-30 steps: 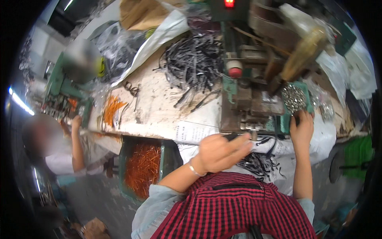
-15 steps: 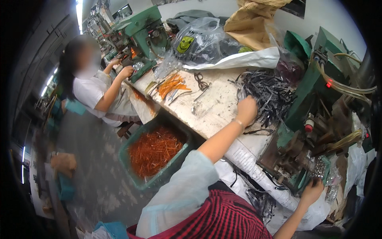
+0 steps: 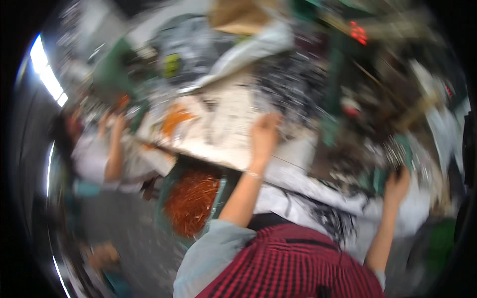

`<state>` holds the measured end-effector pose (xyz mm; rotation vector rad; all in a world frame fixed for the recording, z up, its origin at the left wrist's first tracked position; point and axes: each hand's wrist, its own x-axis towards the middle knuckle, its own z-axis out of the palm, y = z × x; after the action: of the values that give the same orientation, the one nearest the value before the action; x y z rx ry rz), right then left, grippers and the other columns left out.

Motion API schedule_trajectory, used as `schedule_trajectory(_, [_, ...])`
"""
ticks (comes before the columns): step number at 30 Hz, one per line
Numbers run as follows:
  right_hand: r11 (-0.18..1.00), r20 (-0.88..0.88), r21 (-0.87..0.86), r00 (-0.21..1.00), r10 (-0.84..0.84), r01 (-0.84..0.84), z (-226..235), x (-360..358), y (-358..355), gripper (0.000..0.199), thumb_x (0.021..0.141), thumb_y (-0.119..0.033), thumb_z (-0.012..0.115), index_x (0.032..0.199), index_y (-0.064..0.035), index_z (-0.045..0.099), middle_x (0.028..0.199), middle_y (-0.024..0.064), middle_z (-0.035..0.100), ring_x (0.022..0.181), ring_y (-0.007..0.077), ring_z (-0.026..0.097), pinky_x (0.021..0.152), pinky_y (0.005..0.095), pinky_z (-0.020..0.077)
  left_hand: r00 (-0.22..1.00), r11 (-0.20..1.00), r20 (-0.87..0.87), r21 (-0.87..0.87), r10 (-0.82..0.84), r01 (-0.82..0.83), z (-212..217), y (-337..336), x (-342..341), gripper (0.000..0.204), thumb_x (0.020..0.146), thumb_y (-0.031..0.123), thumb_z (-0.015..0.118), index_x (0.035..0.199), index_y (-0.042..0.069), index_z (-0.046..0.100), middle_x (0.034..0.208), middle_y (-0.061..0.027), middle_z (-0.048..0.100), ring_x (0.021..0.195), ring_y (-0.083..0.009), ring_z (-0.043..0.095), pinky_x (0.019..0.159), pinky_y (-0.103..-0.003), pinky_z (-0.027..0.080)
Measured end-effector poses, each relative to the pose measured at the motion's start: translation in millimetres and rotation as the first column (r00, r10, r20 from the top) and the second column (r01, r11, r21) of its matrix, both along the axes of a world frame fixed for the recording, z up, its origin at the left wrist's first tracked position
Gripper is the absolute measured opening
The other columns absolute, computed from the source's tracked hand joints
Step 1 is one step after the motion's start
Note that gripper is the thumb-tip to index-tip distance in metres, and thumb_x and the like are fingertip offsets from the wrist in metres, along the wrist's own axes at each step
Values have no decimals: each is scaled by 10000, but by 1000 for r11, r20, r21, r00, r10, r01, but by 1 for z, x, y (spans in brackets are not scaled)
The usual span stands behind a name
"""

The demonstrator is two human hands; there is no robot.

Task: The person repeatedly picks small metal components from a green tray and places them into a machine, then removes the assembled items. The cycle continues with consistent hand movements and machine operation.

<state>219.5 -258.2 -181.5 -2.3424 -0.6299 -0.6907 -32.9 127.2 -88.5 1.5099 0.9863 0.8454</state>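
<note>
In the blurred head view, the left hand [image 3: 264,133] reaches onto the worktable [image 3: 218,129] at a heap of dark metal pieces [image 3: 290,89], too smeared to count. One right hand [image 3: 396,185] rests near the green machine [image 3: 338,84]; neither grip is discernible.

The left hand [image 3: 265,133] lies at centre frame on the pale cluttered worktable [image 3: 223,124], just left of a heap of dark metal pieces [image 3: 293,89]. The right hand [image 3: 397,184] sits lower right. A green bin of orange parts [image 3: 191,201] stands below the table
</note>
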Motion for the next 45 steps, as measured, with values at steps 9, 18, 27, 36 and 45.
schedule_trajectory(9, [996, -172, 91, 985, 5, 11, 85, -44, 26, 111, 851, -119, 716, 946, -81, 759, 900, 131, 701, 908, 361, 665, 817, 458, 523, 427, 325, 35, 704, -904, 632, 126, -137, 9, 195, 974, 170, 649, 929, -3, 725, 936, -134, 753, 822, -215, 727, 673, -331, 577])
schedule_trajectory(18, [999, -182, -35, 982, -47, 41, 85, -55, 39, 93, 800, -135, 748, 887, -103, 749, 950, 86, 655, 1004, 342, 611, 868, 452, 491, 714, 753, 323, 495, -622, 432, 126, -114, 13, 263, 1040, 154, 565, 1020, -84, 674, 856, -173, 676, 572, -195, 622, 534, -255, 552])
schedule_trajectory(27, [999, -98, 0, 994, 50, -50, 85, -38, 35, 71, 813, -10, 658, 846, -25, 597, 852, 169, 663, 859, 398, 633, 794, 505, 489, 746, 786, 413, 573, -522, 232, 117, -85, 20, 288, 1070, 173, 534, 1103, -88, 652, 941, -206, 662, 677, -217, 668, 513, -264, 568])
schedule_trajectory(36, [1000, -19, -2, 1000, 7, -7, 87, -46, 18, 225, 829, -24, 703, 1027, -102, 774, 912, 156, 688, 874, 362, 647, 810, 439, 519, 746, 738, 396, 648, -535, 185, 152, -83, 54, 154, 1027, 25, 567, 1018, -109, 642, 964, -240, 719, 672, -224, 705, 575, -263, 572])
schedule_trajectory(45, [514, -378, 850, 545, 749, -116, 174, -83, 90, 154, 888, 32, 738, 1040, 7, 730, 1000, 68, 743, 900, 124, 689, 837, 247, 535, 670, 858, 561, 453, -486, 243, 95, -104, 31, 226, 1043, 147, 584, 1030, -66, 659, 936, -161, 647, 746, -204, 676, 507, -267, 600])
